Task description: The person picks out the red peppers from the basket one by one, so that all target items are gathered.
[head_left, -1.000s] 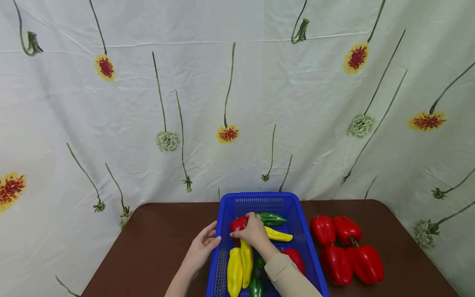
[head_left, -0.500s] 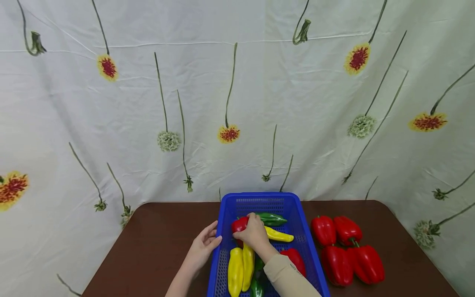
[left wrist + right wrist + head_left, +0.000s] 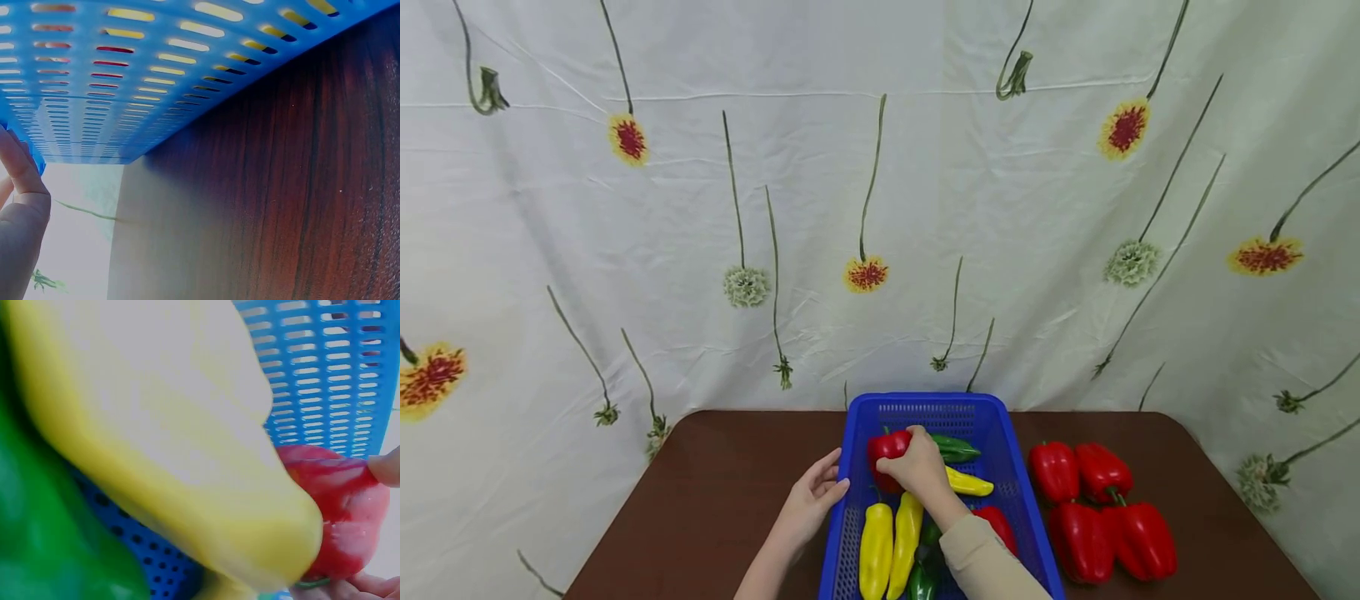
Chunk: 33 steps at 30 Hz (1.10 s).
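Observation:
Inside the blue plastic basket [image 3: 1054, 560], my right hand [image 3: 923, 468] grips a red bell pepper [image 3: 886, 454] near the left wall, thumb on one side and fingers on the other. The right wrist view shows the same bell pepper [image 3: 340, 519] pinched, partly hidden behind a large yellow pepper [image 3: 156, 425]. My left hand [image 3: 808, 504] touches the basket's left rim from outside, its fingers fairly straight. Below the right hand lie two long yellow peppers [image 3: 876, 550] and a dark green pepper [image 3: 923, 575], partly under the forearm.
A green pepper [image 3: 957, 450], another yellow pepper [image 3: 970, 483] and a second red bell pepper [image 3: 997, 527] also lie in the basket. Several red bell peppers [image 3: 1081, 542] sit on the brown table [image 3: 730, 475] to its right. A flower-printed cloth [image 3: 805, 208] hangs behind.
My right hand has lifted slightly and moved a little right with the red bell pepper, which shows more now. The yellow pepper beneath has tilted. The left hand stays at the rim.

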Available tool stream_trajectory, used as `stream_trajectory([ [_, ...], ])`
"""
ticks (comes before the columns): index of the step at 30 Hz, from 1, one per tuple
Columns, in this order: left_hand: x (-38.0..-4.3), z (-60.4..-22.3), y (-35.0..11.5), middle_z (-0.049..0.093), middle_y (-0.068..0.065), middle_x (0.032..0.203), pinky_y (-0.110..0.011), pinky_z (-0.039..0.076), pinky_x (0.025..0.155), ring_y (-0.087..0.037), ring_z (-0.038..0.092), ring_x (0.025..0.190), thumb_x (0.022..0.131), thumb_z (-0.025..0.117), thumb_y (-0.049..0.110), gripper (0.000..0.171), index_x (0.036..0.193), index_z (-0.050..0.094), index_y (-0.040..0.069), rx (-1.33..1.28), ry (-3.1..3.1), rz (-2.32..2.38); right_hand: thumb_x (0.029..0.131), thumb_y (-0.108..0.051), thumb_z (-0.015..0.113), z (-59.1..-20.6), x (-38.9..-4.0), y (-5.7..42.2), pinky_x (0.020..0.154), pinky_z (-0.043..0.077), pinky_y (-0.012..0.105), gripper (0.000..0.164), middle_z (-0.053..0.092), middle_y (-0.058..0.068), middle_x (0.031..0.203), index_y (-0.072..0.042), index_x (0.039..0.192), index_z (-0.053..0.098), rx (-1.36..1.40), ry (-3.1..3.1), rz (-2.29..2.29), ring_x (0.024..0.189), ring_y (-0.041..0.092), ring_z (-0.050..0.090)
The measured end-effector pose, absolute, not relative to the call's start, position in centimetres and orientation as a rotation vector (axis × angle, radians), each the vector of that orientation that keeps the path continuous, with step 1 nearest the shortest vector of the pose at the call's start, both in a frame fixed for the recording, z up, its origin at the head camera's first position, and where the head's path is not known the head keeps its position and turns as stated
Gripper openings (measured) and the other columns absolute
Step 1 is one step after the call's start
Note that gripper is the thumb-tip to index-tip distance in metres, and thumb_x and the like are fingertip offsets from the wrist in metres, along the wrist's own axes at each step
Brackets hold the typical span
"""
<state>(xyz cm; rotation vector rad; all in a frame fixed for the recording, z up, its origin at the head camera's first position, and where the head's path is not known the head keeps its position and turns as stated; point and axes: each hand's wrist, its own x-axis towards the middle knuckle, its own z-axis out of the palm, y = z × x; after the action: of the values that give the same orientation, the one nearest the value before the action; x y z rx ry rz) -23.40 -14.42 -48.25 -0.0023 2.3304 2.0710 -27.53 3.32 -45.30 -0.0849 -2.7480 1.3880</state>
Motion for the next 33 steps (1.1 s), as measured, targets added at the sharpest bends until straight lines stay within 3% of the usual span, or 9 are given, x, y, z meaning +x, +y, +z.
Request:
stream_trajectory([
  [20, -23.4, -48.6, -14.4, 0.059, -0.015, 0.114, -0.019, 0.052, 0.077, -0.016, 0.06, 0.091, 0.094, 0.065, 0.007, 0.055, 0.144, 0.045, -0.002, -0.013, 2.342, 2.056, 0.084, -0.023, 0.075, -39.8, -26.9, 7.5, 0.091, 0.054, 0.052, 0.07, 0.055, 0.022, 0.135, -0.002, 0.142, 0.044, -0.045, -2.508, 1.708, 0.12, 0.039, 0.056],
  [27, -23.4, -48.6, -14.2, 0.059, -0.016, 0.116, -0.02, 0.052, 0.078, -0.016, 0.06, 0.092, 0.094, 0.065, 0.009, 0.056, 0.145, 0.044, -0.002, 0.005, 2.344, 2.049, 0.087, -0.028, 0.071, -37.0, -25.5, 10.9, 0.092, 0.053, 0.051, 0.071, 0.051, 0.022, 0.141, -0.005, 0.147, 0.041, -0.029, -2.503, 1.713, 0.125, 0.038, 0.052],
  [33, -23.5, -48.4, -14.4, 0.058, -0.016, 0.117, -0.019, 0.052, 0.08, -0.015, 0.061, 0.094, 0.094, 0.065, 0.01, 0.056, 0.145, 0.044, 0.001, -0.003, 2.364, 2.03, 0.091, -0.025, 0.068, -35.0, -23.7, 14.7, 0.103, 0.046, 0.053, 0.067, 0.046, 0.019, 0.146, -0.008, 0.149, 0.038, -0.038, -2.463, 1.821, 0.129, 0.036, 0.048],
])
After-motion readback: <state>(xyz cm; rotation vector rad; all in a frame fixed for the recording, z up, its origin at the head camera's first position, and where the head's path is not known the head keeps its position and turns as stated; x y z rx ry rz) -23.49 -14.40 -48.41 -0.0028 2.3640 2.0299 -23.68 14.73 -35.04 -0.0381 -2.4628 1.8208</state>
